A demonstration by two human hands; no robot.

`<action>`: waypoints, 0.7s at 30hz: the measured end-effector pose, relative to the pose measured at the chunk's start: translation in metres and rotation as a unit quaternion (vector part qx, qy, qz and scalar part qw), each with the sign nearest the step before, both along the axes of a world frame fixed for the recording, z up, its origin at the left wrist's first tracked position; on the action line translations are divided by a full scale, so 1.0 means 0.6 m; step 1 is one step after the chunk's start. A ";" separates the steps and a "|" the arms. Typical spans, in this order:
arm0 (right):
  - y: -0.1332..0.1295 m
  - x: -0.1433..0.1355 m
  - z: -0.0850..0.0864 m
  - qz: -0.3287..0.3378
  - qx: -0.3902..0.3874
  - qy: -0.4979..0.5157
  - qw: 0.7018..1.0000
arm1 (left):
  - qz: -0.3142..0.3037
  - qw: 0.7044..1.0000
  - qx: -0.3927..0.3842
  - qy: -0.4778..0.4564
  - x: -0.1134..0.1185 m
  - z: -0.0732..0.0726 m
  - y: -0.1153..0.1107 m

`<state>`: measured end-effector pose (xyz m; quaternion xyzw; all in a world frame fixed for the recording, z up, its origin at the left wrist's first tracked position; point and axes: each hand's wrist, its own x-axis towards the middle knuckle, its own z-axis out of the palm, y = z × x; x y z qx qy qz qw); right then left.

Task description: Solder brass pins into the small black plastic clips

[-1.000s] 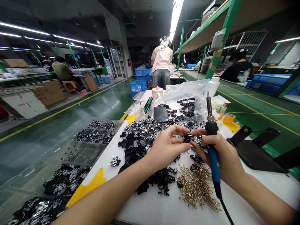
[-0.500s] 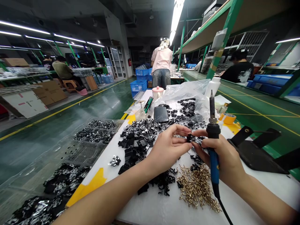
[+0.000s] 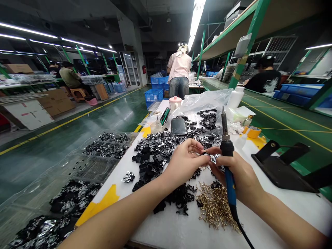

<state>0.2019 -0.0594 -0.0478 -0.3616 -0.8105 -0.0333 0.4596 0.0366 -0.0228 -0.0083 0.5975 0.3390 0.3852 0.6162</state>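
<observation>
Closely pinched: small black part (image 3: 205,153) above the table (image 3: 176,231)

Over the middle of the table, the part is held by the left hand (image 3: 185,157), its thumb and forefinger brought together on it. By the right hand (image 3: 240,169), a blue-handled soldering iron (image 3: 230,185) is gripped, tip up, its cable trailed toward the near edge. The right fingertips are brought up to the part too; whether they are clamped on it cannot be told. Toward the near edge, brass-coloured pieces (image 3: 215,209) are heaped; loose black parts (image 3: 155,152) are spread from beside them toward the far edge. Along the left edge, clear trays (image 3: 95,169) are partly filled with black and silvery parts. By the right edge, a black stand (image 3: 278,173) is set, with an orange tape roll (image 3: 252,134) placed farther back. Near the far right corner, a white bottle (image 3: 235,98) is stood.
</observation>
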 end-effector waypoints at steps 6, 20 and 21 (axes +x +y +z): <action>-0.003 -0.003 0.005 -0.010 -0.017 0.028 0.999 | -0.015 0.998 -0.046 -0.048 0.004 -0.003 0.001; 0.006 0.005 0.010 -0.020 0.020 0.029 0.999 | 0.002 0.997 -0.041 -0.058 0.000 0.008 0.002; 0.008 0.006 0.009 -0.020 0.017 0.035 0.999 | 0.004 0.997 -0.044 -0.055 0.000 0.009 0.001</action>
